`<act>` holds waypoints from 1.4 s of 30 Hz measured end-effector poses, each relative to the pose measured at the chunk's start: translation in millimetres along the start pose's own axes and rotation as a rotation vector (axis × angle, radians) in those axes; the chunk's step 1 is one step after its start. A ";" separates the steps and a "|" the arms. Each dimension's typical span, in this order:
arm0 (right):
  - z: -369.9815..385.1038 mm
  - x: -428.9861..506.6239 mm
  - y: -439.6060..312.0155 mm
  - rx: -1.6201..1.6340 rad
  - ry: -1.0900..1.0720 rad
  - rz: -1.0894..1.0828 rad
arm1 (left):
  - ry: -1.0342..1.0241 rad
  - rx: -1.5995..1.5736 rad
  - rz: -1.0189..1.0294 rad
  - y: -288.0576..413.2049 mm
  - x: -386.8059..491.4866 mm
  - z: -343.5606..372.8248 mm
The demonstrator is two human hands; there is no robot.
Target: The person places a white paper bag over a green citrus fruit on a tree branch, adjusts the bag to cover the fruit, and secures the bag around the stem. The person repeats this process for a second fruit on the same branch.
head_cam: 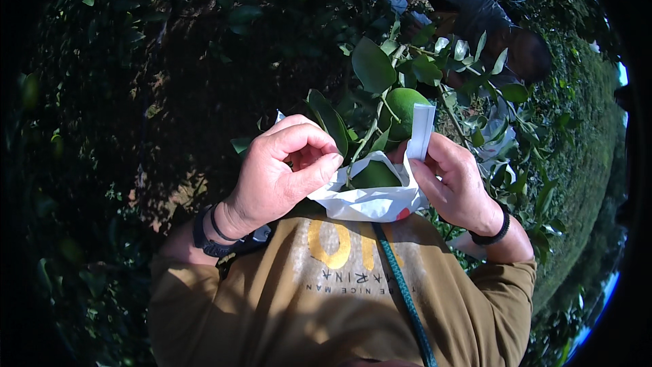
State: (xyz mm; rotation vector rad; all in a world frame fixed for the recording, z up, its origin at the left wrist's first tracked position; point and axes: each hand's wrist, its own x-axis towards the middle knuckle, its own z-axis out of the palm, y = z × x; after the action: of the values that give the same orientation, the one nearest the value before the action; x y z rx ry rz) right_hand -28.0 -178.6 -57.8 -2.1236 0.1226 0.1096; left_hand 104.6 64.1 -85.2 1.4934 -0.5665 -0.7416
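Note:
A white paper fruit bag (pixel 369 206) is around a green fruit (pixel 376 175), whose top shows in the bag's mouth. My right hand (pixel 453 181) grips the bag's right edge between thumb and fingers, beside a folded strip (pixel 422 131) that stands upright. My left hand (pixel 288 168) is at the bag's left edge, thumb and fingertips pinched together; a small white corner shows behind it, and part of its grip is hidden. A second green fruit (pixel 405 109) hangs uncovered just above the bag, partly behind the strip.
Leafy branches (pixel 374 66) surround the fruits. Further white bags (pixel 496 137) hang at the right. Another person (pixel 479 20) reaches among the foliage at the upper right. A green cord (pixel 402 290) runs down over my shirt. Grass (pixel 586 163) lies beyond on the right.

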 end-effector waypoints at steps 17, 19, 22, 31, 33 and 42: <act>-1.8 0.0 3.8 0.029 -0.041 -0.043 | -0.157 -0.031 -0.296 1.8 7.3 3.9; -2.0 1.4 3.8 0.038 -0.041 -0.043 | -0.115 -0.023 -0.290 -2.2 7.0 4.6; -2.7 3.2 1.1 0.057 -0.048 -0.021 | -0.065 -0.143 -0.367 -8.5 7.1 2.3; -4.7 1.6 -10.4 0.018 -0.113 0.093 | -0.081 -0.306 -0.445 -25.8 4.7 -8.0; -1.8 -0.9 -10.6 0.047 -0.058 0.105 | -0.063 -0.364 -0.449 -26.9 2.8 -9.2; 0.7 -7.1 -8.3 0.217 0.338 0.047 | -0.076 -0.479 -0.354 -22.9 -3.4 -9.4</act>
State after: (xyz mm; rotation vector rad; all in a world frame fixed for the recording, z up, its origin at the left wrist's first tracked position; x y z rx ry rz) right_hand -34.0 -173.3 -50.2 -1.9068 0.3675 -0.2275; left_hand 107.3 74.4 -107.9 1.1270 -0.1564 -1.1240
